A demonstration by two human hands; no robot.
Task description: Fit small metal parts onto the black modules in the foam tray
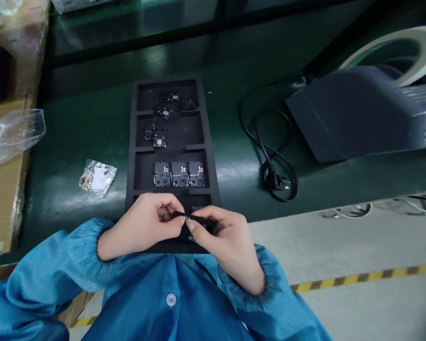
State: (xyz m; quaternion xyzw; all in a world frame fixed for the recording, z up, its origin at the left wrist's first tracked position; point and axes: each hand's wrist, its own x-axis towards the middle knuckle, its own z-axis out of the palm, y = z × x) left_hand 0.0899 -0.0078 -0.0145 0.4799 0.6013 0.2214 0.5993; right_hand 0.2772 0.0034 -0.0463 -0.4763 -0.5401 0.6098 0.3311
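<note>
My left hand [145, 225] and my right hand [225, 239] meet over the near end of a black foam tray [134, 142]. Both pinch a small black part [184, 217] between fingertips; its exact shape is hidden by my fingers. The tray has several compartments. One holds three square black modules [179, 174] in a row. Two farther compartments hold loose small black parts [162, 112]. My sleeves are blue.
A small clear bag of tiny parts [97, 176] lies left of the tray on the green bench [74, 128]. A cardboard box [3, 180] with plastic wrap stands at far left. A black cable and plug [275, 177] and a dark machine [355, 111] are to the right.
</note>
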